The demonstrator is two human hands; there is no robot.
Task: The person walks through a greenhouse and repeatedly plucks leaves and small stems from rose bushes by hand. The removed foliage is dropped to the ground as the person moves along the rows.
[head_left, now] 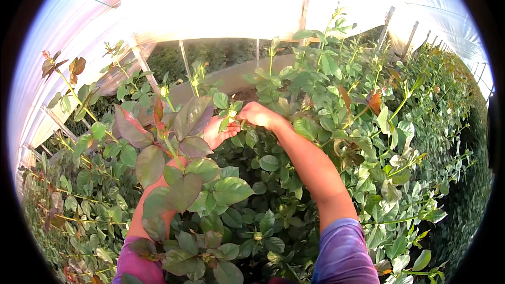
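Observation:
Both bare hands reach forward among leafy rose bushes. My left hand point(221, 131) is palm up beside a small green rosebud point(232, 114) on a leafy shoot, partly behind leaves; whether it grips the stem cannot be told. My right hand point(255, 114) has its fingers bent and pinched together just right of that bud, touching the shoot; what lies between the fingertips is too small to tell. A tall rose shoot with dark reddish leaves point(193, 116) stands nearer the camera and hides part of my left forearm.
Dense rose foliage point(394, 189) surrounds both arms. Budded stems rise at the left, including a yellowish bud point(164, 91). Behind stand wooden posts point(305, 12) and translucent plastic sheeting point(221, 12) of a greenhouse. A thin post point(184, 61) rises beyond the hands.

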